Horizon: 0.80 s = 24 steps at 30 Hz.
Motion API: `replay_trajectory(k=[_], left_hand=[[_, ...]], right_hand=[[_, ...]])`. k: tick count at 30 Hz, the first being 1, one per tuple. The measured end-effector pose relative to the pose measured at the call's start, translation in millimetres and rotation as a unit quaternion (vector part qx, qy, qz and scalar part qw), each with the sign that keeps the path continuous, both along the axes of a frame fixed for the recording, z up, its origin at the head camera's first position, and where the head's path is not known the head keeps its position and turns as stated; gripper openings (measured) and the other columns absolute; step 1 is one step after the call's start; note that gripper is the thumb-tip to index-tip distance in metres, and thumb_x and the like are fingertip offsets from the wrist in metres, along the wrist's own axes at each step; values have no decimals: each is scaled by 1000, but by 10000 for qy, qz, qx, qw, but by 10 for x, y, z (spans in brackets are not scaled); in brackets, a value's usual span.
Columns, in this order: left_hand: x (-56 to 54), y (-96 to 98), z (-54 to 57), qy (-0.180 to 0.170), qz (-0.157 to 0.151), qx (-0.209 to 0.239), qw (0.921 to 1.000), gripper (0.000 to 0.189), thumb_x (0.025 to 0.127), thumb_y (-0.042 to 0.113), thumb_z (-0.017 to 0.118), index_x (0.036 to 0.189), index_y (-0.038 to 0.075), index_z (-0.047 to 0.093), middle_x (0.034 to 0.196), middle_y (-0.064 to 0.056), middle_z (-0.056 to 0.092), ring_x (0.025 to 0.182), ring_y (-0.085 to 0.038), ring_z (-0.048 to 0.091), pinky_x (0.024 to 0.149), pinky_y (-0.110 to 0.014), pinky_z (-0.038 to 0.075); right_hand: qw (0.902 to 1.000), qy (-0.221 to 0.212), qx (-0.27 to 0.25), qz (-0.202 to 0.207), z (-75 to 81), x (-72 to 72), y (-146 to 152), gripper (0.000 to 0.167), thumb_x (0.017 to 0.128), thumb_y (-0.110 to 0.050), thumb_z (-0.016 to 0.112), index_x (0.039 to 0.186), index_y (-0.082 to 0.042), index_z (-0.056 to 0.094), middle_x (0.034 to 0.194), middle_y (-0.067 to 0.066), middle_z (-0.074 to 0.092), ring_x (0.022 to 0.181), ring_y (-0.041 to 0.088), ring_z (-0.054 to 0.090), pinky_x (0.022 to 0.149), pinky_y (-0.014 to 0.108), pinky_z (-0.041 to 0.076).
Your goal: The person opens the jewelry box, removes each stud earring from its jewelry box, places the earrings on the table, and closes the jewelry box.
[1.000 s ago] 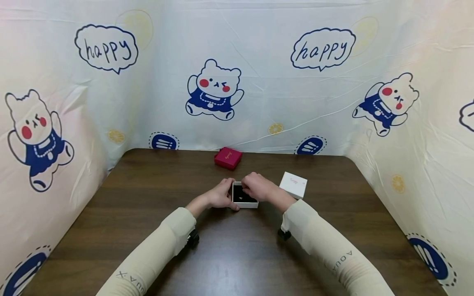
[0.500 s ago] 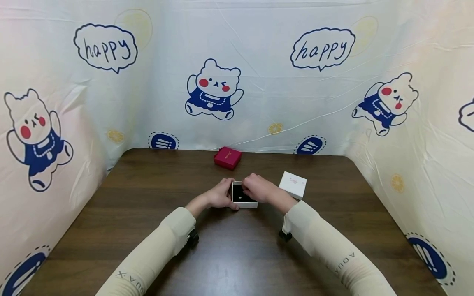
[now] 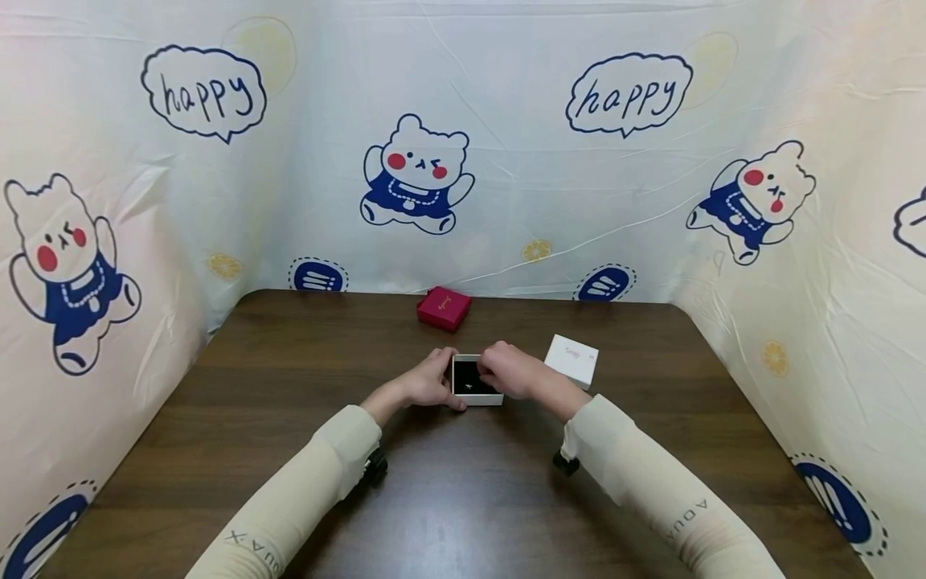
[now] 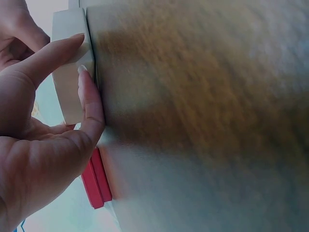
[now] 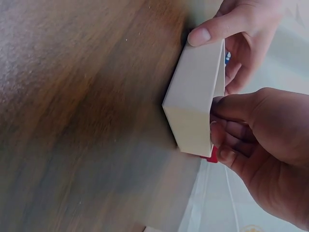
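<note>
A small white gift box stands without its lid near the middle of the table, lined with a black insert. On the insert lies a tiny shiny piece, star-like in shape. My left hand grips the box's left side, thumb on the front wall and fingers round the back. Curled fingers of my right hand reach over the right rim into the box. In the right wrist view, the right thumb dips inside the wall; I cannot tell whether these fingertips pinch anything.
A white lid with pink lettering lies right of the box, just beyond the right wrist. Farther back sits a red box with gold lettering, near the far edge of the brown table. A printed curtain surrounds the table.
My right hand has shifted slightly to the right, and its forearm has swung outward a little. The left hand keeps its grip on the box, which stays in place.
</note>
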<state>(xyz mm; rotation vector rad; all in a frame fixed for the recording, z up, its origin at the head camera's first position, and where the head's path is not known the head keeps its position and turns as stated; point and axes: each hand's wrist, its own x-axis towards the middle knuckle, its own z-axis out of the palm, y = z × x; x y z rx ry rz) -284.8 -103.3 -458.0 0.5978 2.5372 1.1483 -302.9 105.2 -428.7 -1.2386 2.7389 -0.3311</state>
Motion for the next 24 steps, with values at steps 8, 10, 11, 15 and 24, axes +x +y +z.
replay_trajectory(k=[8, 10, 11, 15, 24], left_hand=[[0, -2, 0, 17, -12, 30, 10000, 82, 71, 12, 93, 136, -4, 45, 129, -20, 44, 108, -27, 47, 94, -39, 42], [-6, -1, -5, 43, -23, 48, 10000, 82, 71, 11, 93, 136, -4, 45, 129, -21, 44, 109, -27, 47, 95, -39, 42], [-7, -1, -6, 54, -32, 56, 10000, 82, 71, 11, 93, 136, -3, 45, 130, -21, 45, 110, -27, 47, 96, -39, 41], [-16, 3, -7, 84, -19, 62, 9999, 83, 71, 12, 93, 137, -3, 45, 130, -21, 44, 110, -28, 46, 97, -40, 41], [-18, -3, -30, 62, -14, -57, 10000, 83, 72, 12, 91, 139, -2, 43, 132, -21, 43, 109, -27, 47, 95, -38, 42]], right_hand=[[9994, -26, -358, 16, 77, 35, 88, 11, 95, -5, 71, 84, -3, 75, 72, -2, 63, 68, 13, 55, 68, 30, 51], [9989, -97, -457, -27, 116, 51, 105, 9, 94, -5, 72, 88, -3, 76, 75, -1, 65, 70, 13, 57, 71, 31, 53], [9987, -113, -503, -28, 133, 60, 111, 8, 94, -5, 72, 89, -2, 77, 76, 0, 66, 71, 14, 57, 72, 32, 54], [9978, -122, -653, 38, 170, 97, 138, 6, 94, -4, 72, 90, -1, 77, 79, 1, 68, 72, 13, 58, 73, 31, 54], [9963, -155, -802, 282, 149, 212, 157, 7, 94, -4, 71, 88, -2, 75, 78, -1, 66, 71, 10, 56, 69, 28, 51]])
